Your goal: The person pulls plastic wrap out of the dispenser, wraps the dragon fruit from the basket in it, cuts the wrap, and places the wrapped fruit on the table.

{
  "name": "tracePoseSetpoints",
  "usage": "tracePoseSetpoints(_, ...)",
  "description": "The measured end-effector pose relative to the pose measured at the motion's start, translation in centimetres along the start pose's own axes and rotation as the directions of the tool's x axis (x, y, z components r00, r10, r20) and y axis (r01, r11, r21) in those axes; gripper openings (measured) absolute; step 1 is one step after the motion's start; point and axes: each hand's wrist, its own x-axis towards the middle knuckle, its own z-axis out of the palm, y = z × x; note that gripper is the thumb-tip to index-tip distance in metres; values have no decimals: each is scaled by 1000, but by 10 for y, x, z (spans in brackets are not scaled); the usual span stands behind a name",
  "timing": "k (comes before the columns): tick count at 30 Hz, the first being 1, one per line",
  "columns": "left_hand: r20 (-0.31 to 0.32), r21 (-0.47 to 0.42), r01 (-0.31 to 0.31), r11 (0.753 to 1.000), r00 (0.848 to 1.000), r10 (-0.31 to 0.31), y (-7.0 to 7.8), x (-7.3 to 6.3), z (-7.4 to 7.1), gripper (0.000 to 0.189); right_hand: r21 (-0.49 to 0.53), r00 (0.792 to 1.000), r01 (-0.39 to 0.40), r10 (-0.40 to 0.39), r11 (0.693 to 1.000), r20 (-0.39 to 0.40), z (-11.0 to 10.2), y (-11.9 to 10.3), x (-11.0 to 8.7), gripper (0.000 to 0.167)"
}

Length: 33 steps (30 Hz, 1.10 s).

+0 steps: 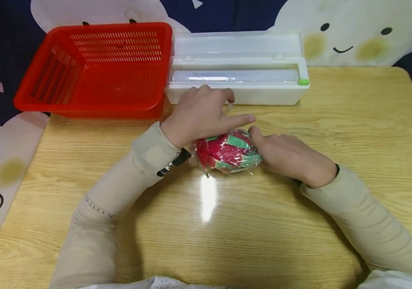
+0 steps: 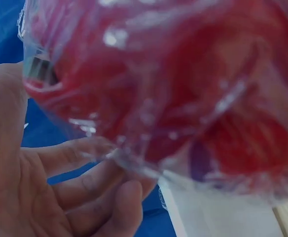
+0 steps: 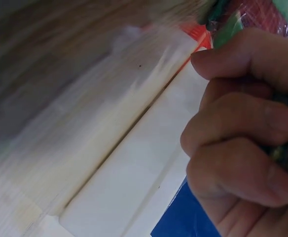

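A red dragon fruit (image 1: 224, 151) with green scales lies on its side, wrapped in wrinkled clear cling film (image 2: 134, 94). My left hand (image 1: 202, 114) arches over its far left side, thumb stretched to the right above the fruit. Beneath the film, the left fingers (image 2: 85, 185) are loosely bent, and a loose bit of film shows near the index fingertip in the head view. At the fruit's right end, my right hand (image 1: 288, 156) grips the wrapped fruit with its thumb against the film. Its other fingers (image 3: 233, 118) are curled in.
Behind the hands stands a white cling film box (image 1: 234, 95), lid raised, a film roll (image 1: 234, 76) inside and a green piece at its right end. Left of it is a red plastic basket (image 1: 110, 86). Both stand on the wooden table (image 1: 263, 241).
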Motion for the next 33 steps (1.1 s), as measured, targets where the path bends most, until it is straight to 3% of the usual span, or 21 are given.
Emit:
tracePoseSetpoints(8, -33, -53, -70, 996, 997, 68, -2, 1, -2, 29, 2, 999, -31, 31, 1000, -25, 1, -2, 1, 32)
tracePoseSetpoints(14, -44, -64, -89, 994, 995, 86, -6, 0, -6, 25, 8, 1000, -13, 13, 1000, -14, 0, -1, 1, 33)
tracePoseSetpoints(22, -56, -57, -84, 995, 995, 81, -10, -13, -9, 22, 3, 1000, -25, 25, 1000, -6, 0, -1, 1, 31)
tracePoseSetpoints(28, -77, -17, -136, 991, 988, 134, -5, -25, -8, 22, 9, 1000, -24, 24, 1000, 0, -1, -1, 1, 30)
tracePoseSetpoints(33, -59, 42, -140, 989, 988, 142, 2, -36, -5, 18, 14, 1000, -20, 20, 1000, -14, -1, -2, 1, 29)
